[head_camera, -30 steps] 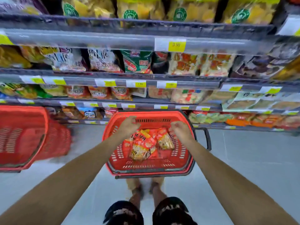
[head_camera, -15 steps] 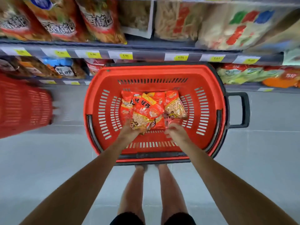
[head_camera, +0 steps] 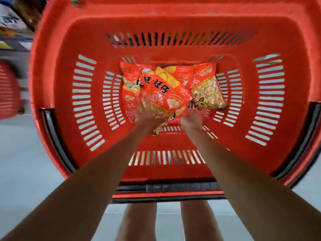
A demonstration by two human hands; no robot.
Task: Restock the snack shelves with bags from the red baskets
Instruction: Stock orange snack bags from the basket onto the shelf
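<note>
While reaching down: both arms extend into the basket at frame centre.
Left hand [head_camera: 147,113]: fingers spread, resting on the top snack bag [head_camera: 165,91], not yet clenched.
Right hand [head_camera: 192,117]: open at the bag's lower edge; hold unclear.
Placement: hands flank the bag, probably to gather it.
Red basket [head_camera: 173,23]: bags lie on its floor.
Floor [head_camera: 20,153]: pale, lower left.

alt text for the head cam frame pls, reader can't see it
Seen from above, a person's left hand and right hand reach into a red basket on the floor, onto a small pile of red snack bags. Bare forearms fill the foreground; a second red basket blurs at left.
</note>
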